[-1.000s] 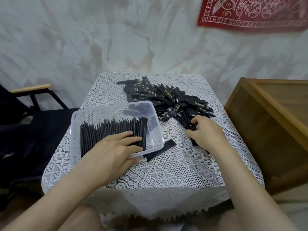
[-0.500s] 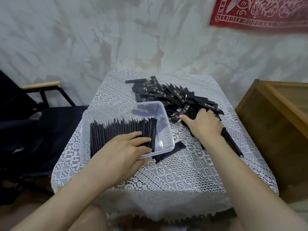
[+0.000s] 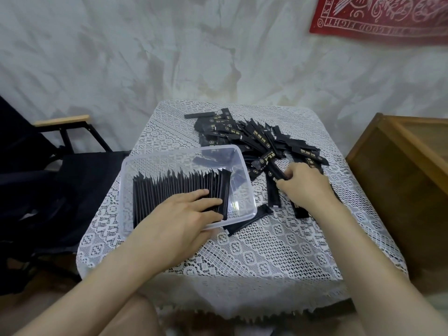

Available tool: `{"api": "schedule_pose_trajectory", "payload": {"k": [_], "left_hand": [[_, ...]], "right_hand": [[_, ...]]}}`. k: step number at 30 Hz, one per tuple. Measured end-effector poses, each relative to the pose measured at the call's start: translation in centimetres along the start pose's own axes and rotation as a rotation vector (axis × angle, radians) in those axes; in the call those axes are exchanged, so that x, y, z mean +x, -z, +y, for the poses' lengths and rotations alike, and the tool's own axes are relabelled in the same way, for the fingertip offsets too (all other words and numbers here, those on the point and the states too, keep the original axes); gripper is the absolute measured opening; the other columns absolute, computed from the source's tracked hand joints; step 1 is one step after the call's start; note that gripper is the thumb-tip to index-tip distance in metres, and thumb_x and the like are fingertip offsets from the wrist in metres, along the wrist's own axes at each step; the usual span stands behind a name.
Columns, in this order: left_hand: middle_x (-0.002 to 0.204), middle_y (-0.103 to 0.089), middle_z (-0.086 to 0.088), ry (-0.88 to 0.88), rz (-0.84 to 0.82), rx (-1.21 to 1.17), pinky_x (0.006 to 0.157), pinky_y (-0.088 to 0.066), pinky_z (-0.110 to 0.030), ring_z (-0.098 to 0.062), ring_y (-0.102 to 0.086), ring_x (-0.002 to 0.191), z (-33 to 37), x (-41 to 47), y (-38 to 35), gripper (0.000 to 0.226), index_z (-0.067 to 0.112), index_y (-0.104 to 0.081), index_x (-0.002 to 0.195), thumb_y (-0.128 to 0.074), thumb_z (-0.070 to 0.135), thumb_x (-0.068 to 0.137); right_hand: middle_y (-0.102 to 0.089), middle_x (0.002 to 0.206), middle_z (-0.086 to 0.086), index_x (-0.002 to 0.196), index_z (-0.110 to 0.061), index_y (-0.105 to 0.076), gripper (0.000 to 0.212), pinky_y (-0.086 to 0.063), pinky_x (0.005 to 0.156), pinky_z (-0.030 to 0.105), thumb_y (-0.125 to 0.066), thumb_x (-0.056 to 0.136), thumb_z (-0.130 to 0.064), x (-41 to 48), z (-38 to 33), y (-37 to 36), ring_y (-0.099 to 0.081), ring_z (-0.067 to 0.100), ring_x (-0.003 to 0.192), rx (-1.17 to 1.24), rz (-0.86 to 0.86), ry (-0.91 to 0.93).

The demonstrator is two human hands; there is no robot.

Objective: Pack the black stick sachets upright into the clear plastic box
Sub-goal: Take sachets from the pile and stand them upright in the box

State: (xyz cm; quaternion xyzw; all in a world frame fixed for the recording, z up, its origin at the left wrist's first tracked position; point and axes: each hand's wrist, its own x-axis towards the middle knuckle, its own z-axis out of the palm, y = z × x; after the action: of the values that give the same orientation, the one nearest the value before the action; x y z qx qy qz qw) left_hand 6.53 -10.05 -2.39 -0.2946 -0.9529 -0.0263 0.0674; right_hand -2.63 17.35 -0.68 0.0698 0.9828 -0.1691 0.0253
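1. Your right hand point(image 3: 303, 185) is sitting nearer the box than a second ago, now pinching one loose sachet point(image 3: 276, 174) at the pile's near edge.
2. Your left hand point(image 3: 179, 214) is lying flat, fingers straight, pressing the upright row of sachets point(image 3: 169, 187) inside the clear plastic box point(image 3: 126, 166), which is standing left of centre.
3. The row is spanning most of the box's width.
4. A big loose pile point(image 3: 254, 139) is waiting on the right, so plenty is likely remaining.

Open gap at right end of box point(image 3: 179, 151) beside packed row point(image 3: 169, 187), left hand point(image 3: 179, 219) lying flat over row and near rim, loose pile point(image 3: 252, 139) close behind and right of box, right hand point(image 3: 303, 185) gripping a sachet point(image 3: 275, 171) at pile's near edge, bare table point(image 3: 266, 258) in front, wooden crate point(image 3: 392, 190) at right, chair point(image 3: 60, 180) at left
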Motion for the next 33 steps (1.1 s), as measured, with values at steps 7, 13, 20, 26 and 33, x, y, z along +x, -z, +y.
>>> {"api": "schedule_pose_trajectory", "payload": {"k": [7, 13, 20, 26, 33], "left_hand": [[0.145, -0.055, 0.012, -0.002, -0.024, -0.011, 0.113, -0.04, -0.036, -0.015, -0.044, 0.141, -0.2, 0.0, 0.0, 0.051, 0.035, -0.067, 0.127, -0.033, 0.056, 0.096], [0.148, -0.052, 0.012, -0.001, -0.038, -0.006, 0.116, -0.036, -0.036, -0.015, -0.04, 0.144, -0.1, 0.0, 0.0, 0.044, 0.035, -0.065, 0.13, -0.042, 0.053, 0.097], [0.144, -0.056, 0.011, 0.0, -0.01, -0.005, 0.112, -0.042, -0.038, -0.017, -0.045, 0.141, -0.1, -0.1, -0.1, 0.04, 0.035, -0.068, 0.126, -0.046, 0.052, 0.096], [0.144, -0.056, 0.011, -0.002, -0.003, -0.016, 0.112, -0.044, -0.04, -0.017, -0.045, 0.141, 0.0, 0.0, -0.2, 0.047, 0.035, -0.068, 0.126, -0.037, 0.054, 0.095], [0.147, -0.053, 0.011, 0.002, -0.023, -0.025, 0.112, -0.042, -0.042, -0.016, -0.041, 0.144, -0.1, 0.0, -0.3, 0.043, 0.034, -0.066, 0.128, -0.043, 0.053, 0.097]], "right_hand": [[-0.064, 0.085, 0.006, 0.089, -0.014, -0.058, 0.032, -0.048, 0.071, 0.037, -0.063, 0.094, -0.045, 0.3, -0.9, -1.0, -0.062, 0.034, 0.087, 0.002, -0.002, -0.014], [-0.064, 0.089, 0.005, 0.094, -0.016, -0.059, 0.039, -0.045, 0.07, 0.037, -0.062, 0.092, -0.055, 0.2, -1.2, -1.2, -0.06, 0.034, 0.088, 0.032, 0.034, -0.008], [-0.067, 0.084, 0.006, 0.097, -0.018, -0.061, 0.017, -0.047, 0.07, 0.037, -0.062, 0.097, -0.035, -0.3, -1.0, -1.5, -0.063, 0.034, 0.087, 0.006, 0.036, 0.021], [-0.069, 0.079, -0.003, 0.088, -0.02, -0.062, 0.024, -0.045, 0.07, 0.033, -0.073, 0.09, -0.041, -1.1, -1.4, -0.4, -0.064, 0.022, 0.081, 0.21, -0.082, 0.037], [-0.066, 0.083, 0.0, 0.096, -0.015, -0.062, 0.037, -0.052, 0.073, 0.037, -0.07, 0.09, -0.05, -1.8, -2.0, -1.2, -0.064, 0.026, 0.083, 0.114, -0.08, 0.034]]}}
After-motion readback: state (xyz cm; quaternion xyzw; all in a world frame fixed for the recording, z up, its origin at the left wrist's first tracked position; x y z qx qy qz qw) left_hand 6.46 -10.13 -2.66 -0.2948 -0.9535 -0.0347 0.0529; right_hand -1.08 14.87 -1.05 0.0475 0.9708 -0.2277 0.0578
